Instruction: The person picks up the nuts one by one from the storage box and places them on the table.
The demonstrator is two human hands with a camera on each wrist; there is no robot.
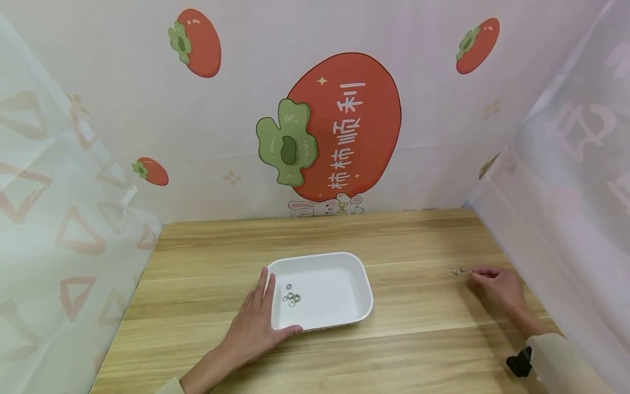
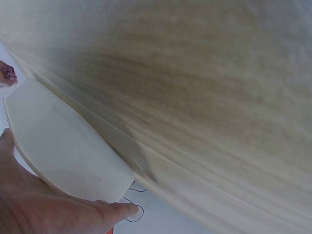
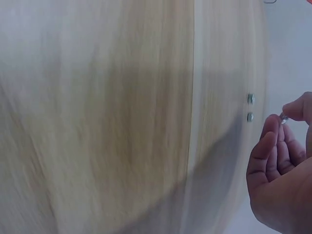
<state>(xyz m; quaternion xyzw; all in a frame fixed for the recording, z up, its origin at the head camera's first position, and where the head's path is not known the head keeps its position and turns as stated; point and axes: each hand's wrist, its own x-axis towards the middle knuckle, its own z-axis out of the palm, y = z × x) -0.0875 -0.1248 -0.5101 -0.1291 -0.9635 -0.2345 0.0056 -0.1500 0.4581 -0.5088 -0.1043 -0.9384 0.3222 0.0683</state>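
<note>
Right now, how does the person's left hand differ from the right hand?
The left hand rests spread against the white tray, while the right hand is apart from it, pinching a small metal piece. The left hand's fingers are nearly straight; the right hand's are curled. Both hands are bare.

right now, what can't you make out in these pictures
Head view: whether the metal rings in the tray are threaded; they are too small.
Head view: part of the tray's left rim, hidden behind the left grip.
Left wrist view: the tray's inside, hidden by its own outer side.
Right wrist view: the full shape of the metal piece, partly covered by the right grip, itself cut off by the right edge.
</note>
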